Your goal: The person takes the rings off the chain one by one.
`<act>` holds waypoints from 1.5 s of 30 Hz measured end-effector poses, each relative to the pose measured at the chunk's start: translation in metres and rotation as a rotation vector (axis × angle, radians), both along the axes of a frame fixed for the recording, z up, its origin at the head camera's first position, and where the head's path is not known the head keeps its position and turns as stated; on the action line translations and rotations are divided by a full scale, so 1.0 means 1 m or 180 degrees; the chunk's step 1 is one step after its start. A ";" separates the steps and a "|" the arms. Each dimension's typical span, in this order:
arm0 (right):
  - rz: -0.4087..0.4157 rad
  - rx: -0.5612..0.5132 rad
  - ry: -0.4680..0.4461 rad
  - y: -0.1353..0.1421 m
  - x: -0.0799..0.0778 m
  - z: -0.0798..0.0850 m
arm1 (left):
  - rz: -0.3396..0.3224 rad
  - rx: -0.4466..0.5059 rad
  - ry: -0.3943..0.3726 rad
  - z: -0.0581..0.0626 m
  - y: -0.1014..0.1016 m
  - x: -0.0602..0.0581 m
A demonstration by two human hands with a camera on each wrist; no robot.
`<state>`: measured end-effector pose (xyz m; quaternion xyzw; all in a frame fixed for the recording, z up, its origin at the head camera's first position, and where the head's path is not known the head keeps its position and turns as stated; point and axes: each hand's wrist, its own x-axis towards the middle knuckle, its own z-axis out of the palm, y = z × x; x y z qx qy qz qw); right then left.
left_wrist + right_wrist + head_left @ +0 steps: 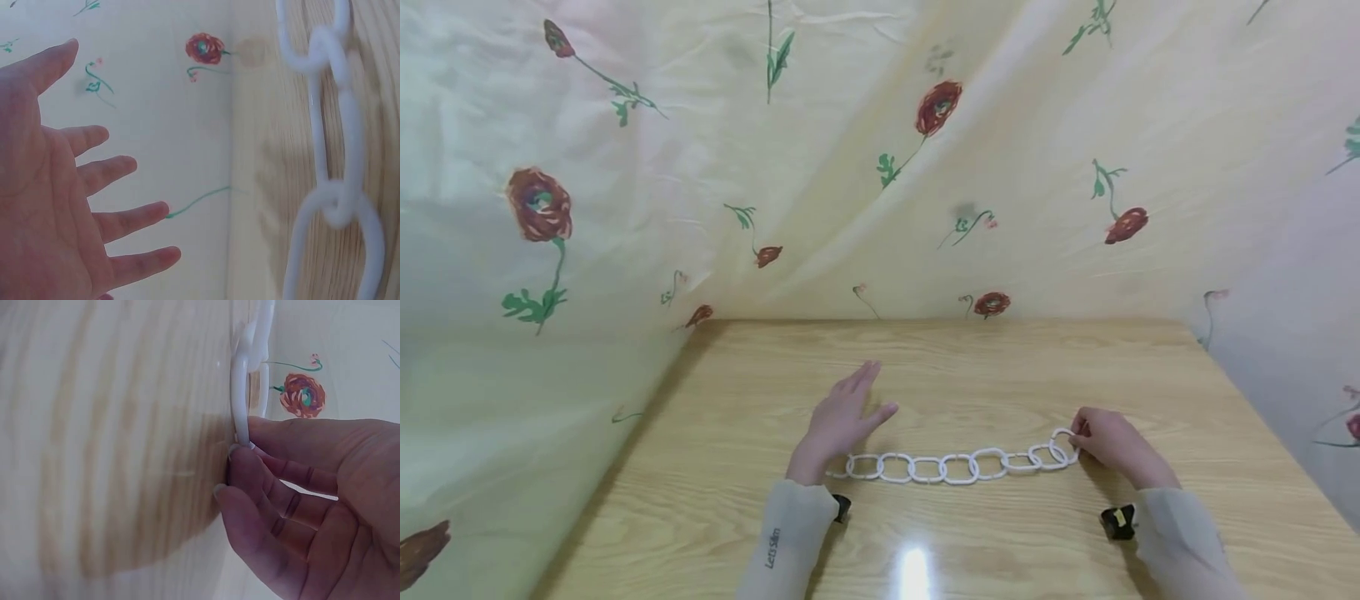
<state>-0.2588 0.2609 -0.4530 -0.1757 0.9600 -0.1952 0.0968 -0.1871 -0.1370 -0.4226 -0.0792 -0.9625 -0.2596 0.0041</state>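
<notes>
A white plastic chain (pixel 974 468) of several oval links lies across the wooden table in a nearly straight row. My right hand (pixel 1108 437) pinches the end link at the right between thumb and fingertips, and that link is tilted up from the table. In the right wrist view, the thumb and index finger meet at the edge of the white link (pixel 239 394). My left hand (pixel 842 417) is above the chain's left end, fingers spread and straight, holding nothing. The left wrist view shows its open palm (pixel 56 187) apart from the links (pixel 354 144). The left wrist hides part of the chain's left end.
The wooden table (pixel 970 367) meets a flower-patterned cloth (pixel 850 167) that hangs behind it and along both sides. Black wrist cameras (pixel 1118 522) sit at both sleeve cuffs. A bright light reflection shows on the tabletop near the front.
</notes>
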 end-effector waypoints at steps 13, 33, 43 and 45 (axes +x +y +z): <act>-0.0171 0.0023 -0.0119 -0.004 0.007 0.004 | -0.0128 0.0035 0.0017 0.001 0.017 0.002; -0.0183 -0.0304 -0.0003 -0.019 0.020 0.033 | -0.0222 0.0239 0.0000 -0.003 0.023 0.001; -0.0128 -0.0274 0.0154 -0.029 0.024 0.053 | -0.0206 0.0275 -0.0030 0.001 0.027 0.003; -0.0104 -0.0256 0.0205 -0.031 0.025 0.056 | -0.0214 0.0284 -0.0029 0.001 0.027 0.003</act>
